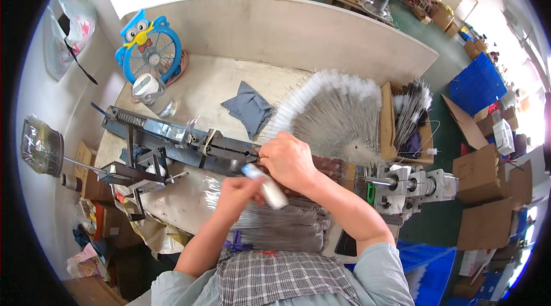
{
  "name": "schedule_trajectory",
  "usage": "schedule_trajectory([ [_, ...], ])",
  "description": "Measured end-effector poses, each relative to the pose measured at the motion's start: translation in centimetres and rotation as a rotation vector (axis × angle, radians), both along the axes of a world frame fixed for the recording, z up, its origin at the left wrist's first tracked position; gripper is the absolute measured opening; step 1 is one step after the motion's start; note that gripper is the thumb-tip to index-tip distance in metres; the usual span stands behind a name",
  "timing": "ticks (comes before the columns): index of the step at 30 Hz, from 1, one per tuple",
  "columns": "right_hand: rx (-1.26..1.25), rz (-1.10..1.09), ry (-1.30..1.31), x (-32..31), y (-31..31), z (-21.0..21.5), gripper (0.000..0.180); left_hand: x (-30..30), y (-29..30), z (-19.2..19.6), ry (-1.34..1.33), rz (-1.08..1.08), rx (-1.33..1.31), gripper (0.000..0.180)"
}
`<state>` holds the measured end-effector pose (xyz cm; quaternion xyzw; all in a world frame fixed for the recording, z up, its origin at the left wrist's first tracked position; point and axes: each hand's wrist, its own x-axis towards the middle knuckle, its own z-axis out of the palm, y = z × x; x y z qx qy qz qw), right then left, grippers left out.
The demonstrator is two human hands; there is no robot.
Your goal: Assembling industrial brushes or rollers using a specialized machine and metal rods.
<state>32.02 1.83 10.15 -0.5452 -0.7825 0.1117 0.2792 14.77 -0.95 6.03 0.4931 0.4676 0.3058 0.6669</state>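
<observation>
My left hand is closed on a white tube with a blue end, blurred by motion. Just above it, my right hand has its fingers bent and pressed together at the right end of a long metal jig. What those fingers grip is hidden. Below both hands lies a thick bundle of thin wires. Beyond the right hand, many wire brushes with white tips are fanned out on the table. A grey cloth rests behind the jig.
A blue cartoon-shaped fan and a clear jar with a white lid stand at the back left. On the right are a clamp-like metal machine, a cardboard box of brushes and a dark phone-like slab. A low panel bounds the table's far side.
</observation>
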Motion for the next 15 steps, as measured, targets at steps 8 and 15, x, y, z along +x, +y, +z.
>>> schedule_trajectory([
  [8, 0.145, 0.006, 0.023, 1.5, -1.2, 1.1, 0.01, 0.2, 1.1, -3.6, 0.359, -0.026, 0.133, 0.046],
  [15, 0.068, -0.003, 0.167, 4.1, -7.3, -1.0, 0.011, 3.6, -1.6, -3.3, -0.309, 0.242, -0.079, 0.012],
])
